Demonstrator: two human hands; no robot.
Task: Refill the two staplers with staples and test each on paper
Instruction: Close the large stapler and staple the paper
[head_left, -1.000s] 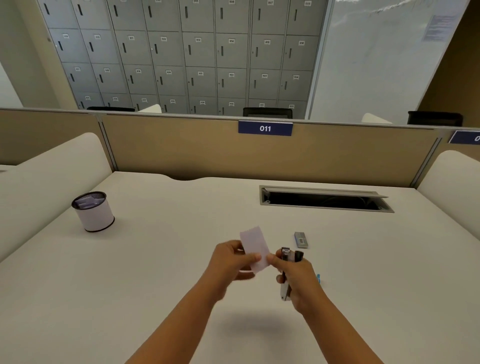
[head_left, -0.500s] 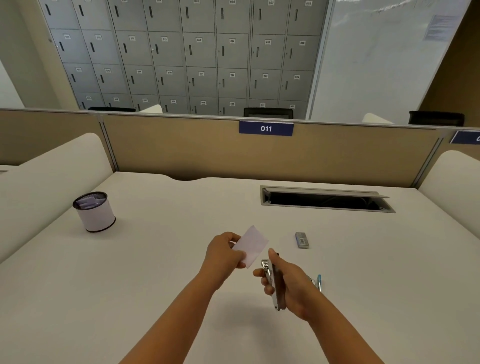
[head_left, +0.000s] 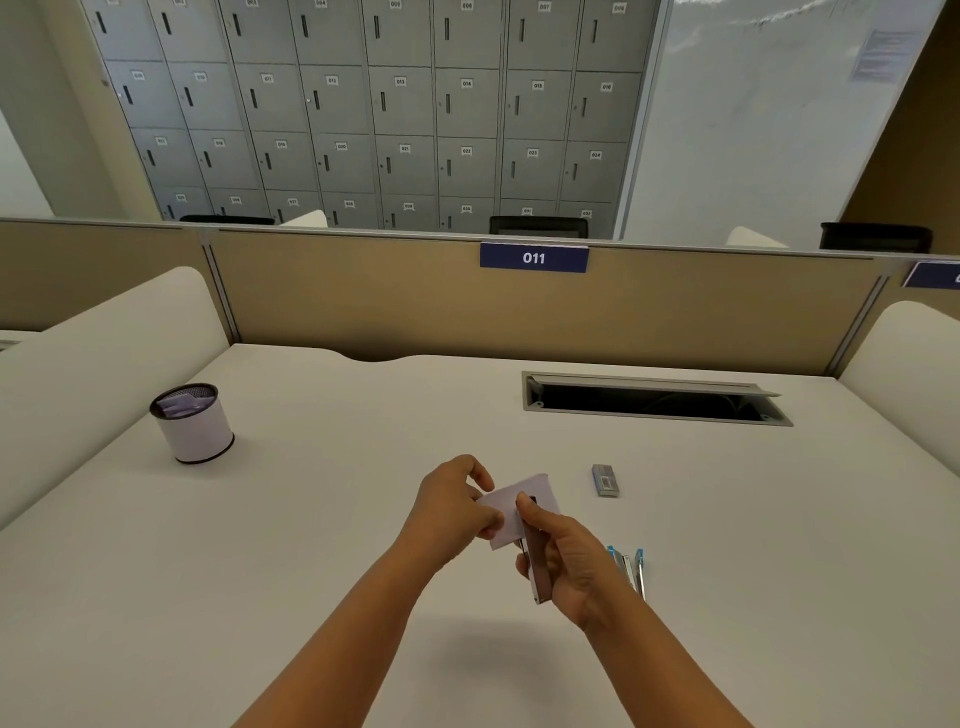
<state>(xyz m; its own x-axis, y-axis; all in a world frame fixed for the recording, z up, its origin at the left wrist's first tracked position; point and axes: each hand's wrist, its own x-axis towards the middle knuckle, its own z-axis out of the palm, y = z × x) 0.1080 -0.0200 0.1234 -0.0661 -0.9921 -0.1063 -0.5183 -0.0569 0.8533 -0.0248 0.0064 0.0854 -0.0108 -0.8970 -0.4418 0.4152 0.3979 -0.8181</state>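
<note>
My left hand (head_left: 453, 504) pinches a small white slip of paper (head_left: 511, 506) above the desk. My right hand (head_left: 569, 564) grips a dark metal stapler (head_left: 535, 569), its nose pushed onto the slip's right part. A second stapler (head_left: 631, 566), blue and silver, lies on the desk just right of my right hand, partly hidden behind it. A small grey staple box (head_left: 605, 479) lies further back on the right.
A white cylindrical cup (head_left: 193, 426) with paper slips inside stands at the left of the white desk (head_left: 311, 545). An open cable slot (head_left: 654, 402) is set in the desk at the back right. A tan partition (head_left: 363, 301) closes the far edge.
The paper and the stapler were apart half a second ago; now the slip sits in the stapler's nose. My left hand has lowered the paper toward my right hand.
</note>
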